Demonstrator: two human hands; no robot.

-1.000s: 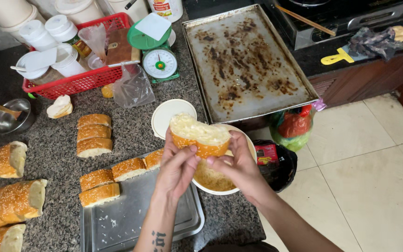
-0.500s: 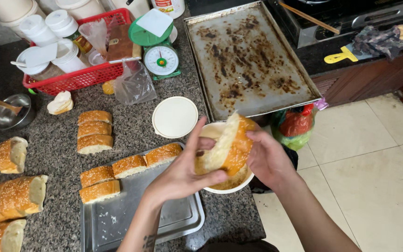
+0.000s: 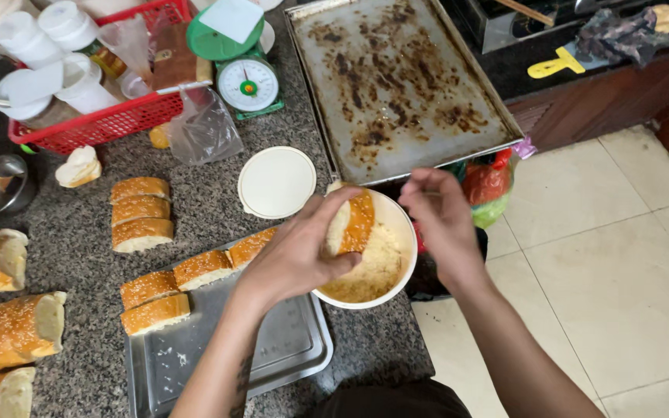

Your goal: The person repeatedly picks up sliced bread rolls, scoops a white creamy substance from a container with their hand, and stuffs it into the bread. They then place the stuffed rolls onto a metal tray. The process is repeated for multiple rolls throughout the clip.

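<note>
Your left hand (image 3: 297, 251) grips a bread piece (image 3: 352, 222) over the white bowl (image 3: 396, 224), its long axis near upright, crust facing right. Your right hand (image 3: 441, 220) hovers just beside it, fingers loosely curled, holding nothing visible. The surface (image 3: 79, 255) is speckled granite; beyond its edge lies pale tiled floor (image 3: 629, 255).

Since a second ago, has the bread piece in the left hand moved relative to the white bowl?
Yes. The bread piece has turned on edge and dropped toward the white bowl, held by the left hand.
</note>
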